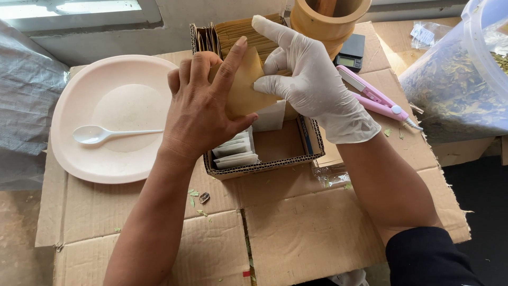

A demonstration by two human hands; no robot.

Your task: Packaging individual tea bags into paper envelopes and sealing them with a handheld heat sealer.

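Holding a small brown pouch (244,87) over the open box (264,164), the bare left hand (201,106) pinches it, thumb in front and fingers spread behind. The gloved right hand (312,85) pinches its right edge, index finger raised. White sachets (234,152) lie in the box below. A steady two-sided grip, I judge, keeps the pouch flat. A plate (74,106) with a spoon (100,133) sits left.

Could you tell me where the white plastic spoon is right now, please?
In the head view, the white plastic spoon lies on the pale round plate at the left of the cardboard surface, just left of the bare left hand.
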